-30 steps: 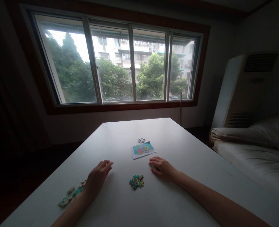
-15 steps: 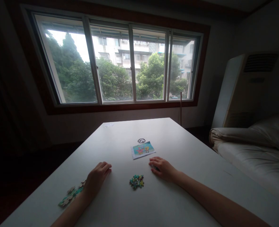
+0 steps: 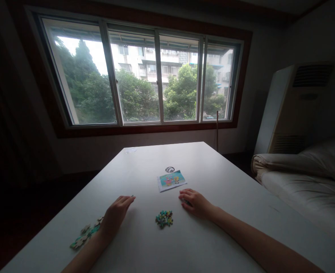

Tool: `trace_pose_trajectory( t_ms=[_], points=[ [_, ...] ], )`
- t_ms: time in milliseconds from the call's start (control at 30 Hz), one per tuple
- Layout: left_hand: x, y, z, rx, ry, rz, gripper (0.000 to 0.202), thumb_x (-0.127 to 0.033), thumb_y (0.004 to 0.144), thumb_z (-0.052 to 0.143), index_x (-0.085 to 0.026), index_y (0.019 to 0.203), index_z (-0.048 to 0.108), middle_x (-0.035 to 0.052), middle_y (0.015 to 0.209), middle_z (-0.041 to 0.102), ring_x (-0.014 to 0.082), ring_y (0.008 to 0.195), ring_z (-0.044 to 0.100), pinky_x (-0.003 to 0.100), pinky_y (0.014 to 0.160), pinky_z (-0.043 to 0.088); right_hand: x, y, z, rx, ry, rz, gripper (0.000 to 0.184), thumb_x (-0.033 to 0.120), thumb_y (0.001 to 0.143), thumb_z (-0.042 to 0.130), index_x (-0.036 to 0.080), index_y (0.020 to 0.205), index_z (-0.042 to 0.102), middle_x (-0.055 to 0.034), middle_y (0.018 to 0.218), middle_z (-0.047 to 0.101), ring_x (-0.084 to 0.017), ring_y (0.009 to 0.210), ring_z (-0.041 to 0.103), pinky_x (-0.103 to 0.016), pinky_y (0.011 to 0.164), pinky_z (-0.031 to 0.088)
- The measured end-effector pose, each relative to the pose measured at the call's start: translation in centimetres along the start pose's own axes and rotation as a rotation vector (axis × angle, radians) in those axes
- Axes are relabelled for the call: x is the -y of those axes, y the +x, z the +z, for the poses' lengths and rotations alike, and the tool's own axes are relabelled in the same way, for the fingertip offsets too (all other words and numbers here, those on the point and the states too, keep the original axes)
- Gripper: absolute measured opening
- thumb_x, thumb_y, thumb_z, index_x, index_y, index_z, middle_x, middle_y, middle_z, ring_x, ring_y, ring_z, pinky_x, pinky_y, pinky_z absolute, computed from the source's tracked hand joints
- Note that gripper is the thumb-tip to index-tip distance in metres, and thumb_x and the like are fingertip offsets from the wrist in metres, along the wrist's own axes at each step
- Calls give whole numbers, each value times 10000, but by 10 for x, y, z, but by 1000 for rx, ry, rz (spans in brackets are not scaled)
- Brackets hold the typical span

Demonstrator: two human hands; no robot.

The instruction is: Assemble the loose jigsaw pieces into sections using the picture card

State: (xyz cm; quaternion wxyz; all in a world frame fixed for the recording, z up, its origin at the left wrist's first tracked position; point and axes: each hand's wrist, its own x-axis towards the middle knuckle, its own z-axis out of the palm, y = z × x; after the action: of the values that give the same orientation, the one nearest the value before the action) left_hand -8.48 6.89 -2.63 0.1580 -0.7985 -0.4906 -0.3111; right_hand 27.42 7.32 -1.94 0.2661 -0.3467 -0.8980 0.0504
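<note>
My left hand (image 3: pixel 116 214) lies on the white table (image 3: pixel 218 182), fingers stretched forward, with a tiny dark bit at its fingertips that I cannot make out. My right hand (image 3: pixel 194 203) rests palm down, fingers curled over a small dark puzzle piece. Between the two hands sits a small heap of loose puzzle pieces (image 3: pixel 164 218). A joined strip of puzzle pieces (image 3: pixel 85 234) lies beside my left forearm. Just beyond my right hand lies a cartoon reference picture (image 3: pixel 171 180).
A small round dark item (image 3: pixel 169 169) sits behind the picture. A bed with pale bedding (image 3: pixel 304 170) stands at the right, a floor air conditioner (image 3: pixel 295 110) behind it. A wide window (image 3: pixel 144 76) fills the far wall. The left side of the room is dark.
My left hand's fingers have flattened and stretched forward a little on the table. My right hand and the pieces have stayed where they were.
</note>
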Motion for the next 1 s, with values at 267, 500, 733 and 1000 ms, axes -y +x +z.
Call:
trace_pose_trajectory(
  t_ms=[267,500,733,1000],
  points=[
    [-2,1,-2,-5,16,25,367,-382,935,350,-204,884,667,62,835,700,183,753,661,280,678,531,-2,0,2,4,-9,-7,258,209,830,553,193,1081,610,-90,1206,592,-231,1131,519,-360,966,431],
    [-5,2,-1,-17,47,34,268,-355,913,395,-207,782,576,33,772,625,179,712,605,286,667,491,-1,0,1,16,-10,0,260,183,829,548,203,1078,622,-77,1214,595,-230,1127,531,-356,960,437],
    [-3,2,2,-27,92,27,162,-179,866,395,-210,758,511,13,747,550,172,680,555,279,640,464,-6,0,6,-39,34,-10,254,149,875,474,211,1040,656,-43,1142,647,-187,1094,571,-307,973,430],
    [-1,1,5,-57,98,46,152,-167,863,397,-202,847,544,33,812,602,178,754,597,288,694,498,-6,-1,6,-101,12,64,241,96,843,482,193,945,678,-56,1034,689,-186,967,631,-303,886,482]
  ],
)
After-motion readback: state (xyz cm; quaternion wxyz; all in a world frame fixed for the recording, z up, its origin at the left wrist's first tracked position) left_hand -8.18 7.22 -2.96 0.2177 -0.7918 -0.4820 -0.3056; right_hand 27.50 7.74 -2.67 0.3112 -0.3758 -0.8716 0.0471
